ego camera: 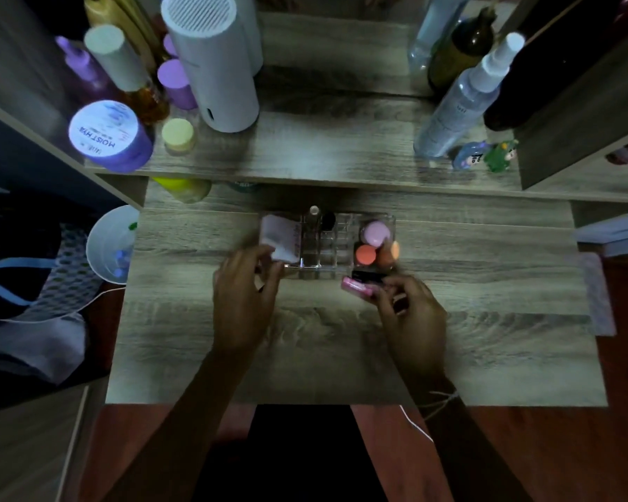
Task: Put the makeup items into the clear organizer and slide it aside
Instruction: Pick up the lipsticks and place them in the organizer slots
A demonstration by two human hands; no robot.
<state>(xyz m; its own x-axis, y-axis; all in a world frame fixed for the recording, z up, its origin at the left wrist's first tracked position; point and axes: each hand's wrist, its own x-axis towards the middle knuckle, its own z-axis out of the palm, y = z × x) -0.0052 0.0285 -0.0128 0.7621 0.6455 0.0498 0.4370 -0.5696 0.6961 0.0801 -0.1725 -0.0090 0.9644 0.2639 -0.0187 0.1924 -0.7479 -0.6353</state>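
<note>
Nearest me, my two forearms are reaching out over the grey wood-grain tabletop [341,342], whose near stretch is lying bare. My right hand [412,313] is pinching a slim pink glittery makeup tube [358,287] just short of the clear acrylic organizer [327,244]. I am judging that I should be tipping the tube upright and lowering it into a free middle slot, clear of the pink and orange round sponges [376,244] crowding the right compartment. My left hand [245,295] is curling around a white and pink packet [281,237] at the organizer's left end, steadying it. Bare wood is lying open on both sides for the slide. Further off, the raised wooden shelf [323,154] edge is limiting any push away.
</note>
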